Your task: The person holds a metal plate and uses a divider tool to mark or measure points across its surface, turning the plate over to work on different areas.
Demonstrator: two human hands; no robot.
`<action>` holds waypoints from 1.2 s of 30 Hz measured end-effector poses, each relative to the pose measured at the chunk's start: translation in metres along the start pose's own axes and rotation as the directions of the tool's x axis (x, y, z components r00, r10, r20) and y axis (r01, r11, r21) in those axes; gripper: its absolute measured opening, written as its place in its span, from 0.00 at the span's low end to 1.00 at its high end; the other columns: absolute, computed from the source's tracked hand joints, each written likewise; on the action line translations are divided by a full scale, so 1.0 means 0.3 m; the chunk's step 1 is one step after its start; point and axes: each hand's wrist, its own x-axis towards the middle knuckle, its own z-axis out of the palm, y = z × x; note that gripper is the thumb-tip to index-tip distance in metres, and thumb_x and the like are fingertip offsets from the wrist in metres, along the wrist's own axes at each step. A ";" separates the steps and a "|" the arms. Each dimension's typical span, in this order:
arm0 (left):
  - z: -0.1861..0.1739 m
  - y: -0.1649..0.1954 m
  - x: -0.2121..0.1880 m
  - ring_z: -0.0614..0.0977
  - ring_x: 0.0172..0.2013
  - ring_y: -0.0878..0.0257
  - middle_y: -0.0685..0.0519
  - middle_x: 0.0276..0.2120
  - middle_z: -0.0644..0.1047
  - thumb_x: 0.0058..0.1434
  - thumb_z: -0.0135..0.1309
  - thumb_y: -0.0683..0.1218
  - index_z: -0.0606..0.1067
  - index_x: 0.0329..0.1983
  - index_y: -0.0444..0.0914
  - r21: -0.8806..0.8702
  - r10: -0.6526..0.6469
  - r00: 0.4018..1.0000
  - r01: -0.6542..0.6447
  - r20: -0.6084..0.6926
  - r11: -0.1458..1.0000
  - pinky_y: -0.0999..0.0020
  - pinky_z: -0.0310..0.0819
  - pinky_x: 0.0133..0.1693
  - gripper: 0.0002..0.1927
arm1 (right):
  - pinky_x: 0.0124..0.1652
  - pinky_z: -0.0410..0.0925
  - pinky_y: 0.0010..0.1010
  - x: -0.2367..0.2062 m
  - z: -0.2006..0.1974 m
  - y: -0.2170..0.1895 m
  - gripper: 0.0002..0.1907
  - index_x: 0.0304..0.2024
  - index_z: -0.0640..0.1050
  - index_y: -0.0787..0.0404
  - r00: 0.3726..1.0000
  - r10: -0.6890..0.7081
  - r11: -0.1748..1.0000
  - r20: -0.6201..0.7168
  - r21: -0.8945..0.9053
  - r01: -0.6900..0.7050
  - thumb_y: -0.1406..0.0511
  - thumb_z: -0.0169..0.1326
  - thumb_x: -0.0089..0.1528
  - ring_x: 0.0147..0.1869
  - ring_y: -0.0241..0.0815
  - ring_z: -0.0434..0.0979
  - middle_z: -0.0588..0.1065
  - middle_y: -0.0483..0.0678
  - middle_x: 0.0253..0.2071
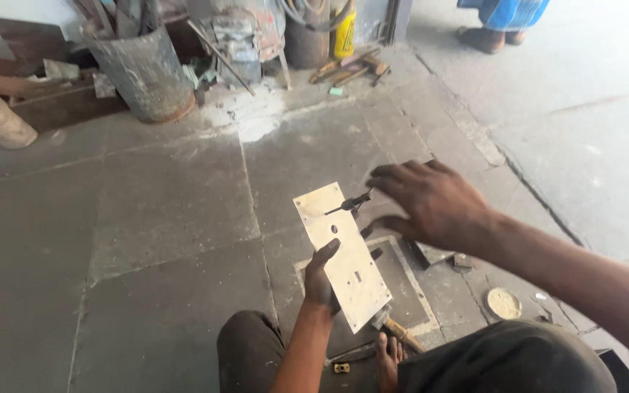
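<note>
We sit on the stone floor (169, 211) with our knees drawn up at the near edge, and our left hand (319, 280) holds a pale brass lock plate (343, 255) up off the ground, tilted, its thumb pressed flat on the plate's face near a small round hole while the fingers wrap behind it; so that grip is clamped on the plate. Our right hand (431, 200) hovers just beyond the plate's far right edge with the fingers spread apart and bent, closed on nothing, its fingertips close to a thin dark screw-like pin (349, 204) that sticks out beside the plate's upper corner; we cannot tell whether a finger touches it. Below the plate lies a wooden-handled tool (400, 333) near our bare foot (387, 360), and a small round brass disc (504, 303) rests on the floor to the right. Far off to the left stand a dented metal bucket (143, 73) and scrap wood. We judge the fitting of the pin to be the step in hand; the next move seems to call for a fine pinch on the pin while the left hand keeps the plate from tipping.
</note>
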 end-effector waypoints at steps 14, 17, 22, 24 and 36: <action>0.045 -0.048 -0.082 0.78 0.58 0.50 0.38 0.58 0.76 0.60 0.55 0.41 0.67 0.69 0.31 0.603 0.284 0.956 -0.267 0.069 0.752 0.56 0.73 0.58 0.31 | 0.44 0.71 0.45 -0.211 0.163 -0.012 0.29 0.46 0.79 0.72 0.510 0.521 0.232 0.684 0.462 -0.856 0.49 0.46 0.71 0.37 0.54 0.78 0.80 0.64 0.40; 0.024 -0.061 -0.078 0.79 0.56 0.50 0.46 0.59 0.75 0.58 0.53 0.42 0.68 0.65 0.31 0.251 0.198 0.972 -0.162 -0.128 0.954 0.50 0.76 0.52 0.30 | 0.51 0.71 0.38 -0.200 0.106 -0.030 0.30 0.57 0.74 0.62 0.862 0.421 0.715 0.282 0.482 -0.507 0.48 0.52 0.62 0.50 0.47 0.82 0.80 0.52 0.50; -0.017 -0.048 -0.106 0.79 0.55 0.48 0.41 0.52 0.76 0.58 0.54 0.42 0.68 0.64 0.29 0.241 0.191 0.979 -0.168 -0.076 0.956 0.49 0.77 0.54 0.29 | 0.56 0.68 0.43 -0.158 0.072 -0.051 0.25 0.51 0.80 0.57 0.998 0.057 0.969 -0.002 0.240 -0.055 0.48 0.52 0.61 0.55 0.46 0.82 0.82 0.48 0.52; -0.024 -0.046 -0.117 0.78 0.56 0.48 0.41 0.53 0.76 0.58 0.54 0.41 0.68 0.64 0.28 0.314 0.242 0.970 -0.225 -0.018 0.922 0.49 0.77 0.56 0.29 | 0.53 0.70 0.43 -0.155 0.105 -0.055 0.22 0.44 0.80 0.56 0.981 0.133 0.950 0.141 0.264 -0.167 0.47 0.50 0.65 0.44 0.43 0.82 0.81 0.46 0.43; -0.059 -0.016 -0.130 0.78 0.58 0.47 0.42 0.55 0.76 0.56 0.54 0.41 0.68 0.65 0.28 0.294 0.281 0.952 -0.236 -0.120 0.926 0.50 0.76 0.55 0.31 | 0.43 0.75 0.40 -0.135 0.140 -0.063 0.35 0.63 0.72 0.63 0.849 0.315 0.696 0.425 0.504 -0.510 0.47 0.54 0.61 0.45 0.48 0.83 0.75 0.55 0.58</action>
